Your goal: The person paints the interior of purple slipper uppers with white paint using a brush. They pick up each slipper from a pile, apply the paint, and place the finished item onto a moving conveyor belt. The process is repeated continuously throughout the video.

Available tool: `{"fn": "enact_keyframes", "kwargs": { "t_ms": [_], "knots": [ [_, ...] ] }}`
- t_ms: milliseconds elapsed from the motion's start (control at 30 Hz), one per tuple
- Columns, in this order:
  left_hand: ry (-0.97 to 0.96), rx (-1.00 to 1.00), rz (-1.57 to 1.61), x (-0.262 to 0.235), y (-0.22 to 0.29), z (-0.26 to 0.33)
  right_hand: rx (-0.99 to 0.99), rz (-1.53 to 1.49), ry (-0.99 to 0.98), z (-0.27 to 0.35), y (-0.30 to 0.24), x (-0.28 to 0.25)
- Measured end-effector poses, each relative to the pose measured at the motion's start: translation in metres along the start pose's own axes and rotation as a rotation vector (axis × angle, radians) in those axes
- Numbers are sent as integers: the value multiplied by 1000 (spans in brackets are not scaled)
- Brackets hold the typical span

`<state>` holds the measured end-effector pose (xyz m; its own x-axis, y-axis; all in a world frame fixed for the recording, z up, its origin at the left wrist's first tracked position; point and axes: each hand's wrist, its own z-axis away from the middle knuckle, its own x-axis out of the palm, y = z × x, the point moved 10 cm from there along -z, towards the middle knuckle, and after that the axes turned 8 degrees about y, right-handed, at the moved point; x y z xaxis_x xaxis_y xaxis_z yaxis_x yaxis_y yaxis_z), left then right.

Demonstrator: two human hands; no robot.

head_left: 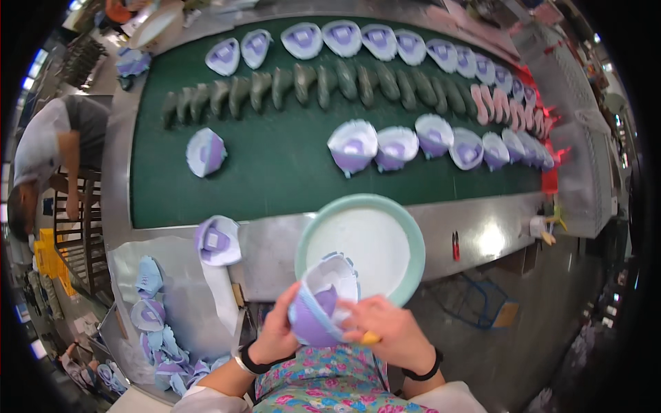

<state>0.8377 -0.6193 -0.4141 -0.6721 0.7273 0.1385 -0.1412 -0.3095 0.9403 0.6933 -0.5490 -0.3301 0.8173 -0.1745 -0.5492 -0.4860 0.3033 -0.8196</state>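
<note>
My left hand (277,323) grips a purple and light blue shoe upper (318,318) by its side, its white inside turned up. My right hand (389,330) is closed on a yellow-handled tool (370,338), with the fingertips at the opening of the upper. The working end of the tool is hidden, and I cannot tell its kind. Just beyond both hands a round pale green basin (415,241) with a white inside stands partly over the table's near edge, and the far rim of the upper overlaps it.
A green conveyor belt (275,186) carries rows of purple uppers (352,146), dark green shoe lasts (346,79) and pink ones (497,107). More uppers (162,344) are heaped at left, with one upper (219,241) nearer. Red-handled pliers (456,246) lie at right. A person (51,141) bends at far left.
</note>
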Motion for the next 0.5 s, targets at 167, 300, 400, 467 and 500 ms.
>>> {"fn": "enact_keyframes", "kwargs": {
  "t_ms": [167, 300, 400, 467, 500],
  "knots": [
    [-202, -437, 327, 22, -34, 69, 263, 145, 494, 24, 71, -72],
    [-517, -461, 335, 30, -34, 103, 531, -42, 633, 50, 154, -53],
    [-471, -525, 309, 31, -37, 99, 526, -9, 629, 45, 168, -37],
    [-236, -608, 207, 15, -55, 97, 513, -3, 613, 43, 183, -22],
    [-177, -620, 259, 11, -76, 95, 520, -2, 574, 41, 195, -13]
  ]
}}
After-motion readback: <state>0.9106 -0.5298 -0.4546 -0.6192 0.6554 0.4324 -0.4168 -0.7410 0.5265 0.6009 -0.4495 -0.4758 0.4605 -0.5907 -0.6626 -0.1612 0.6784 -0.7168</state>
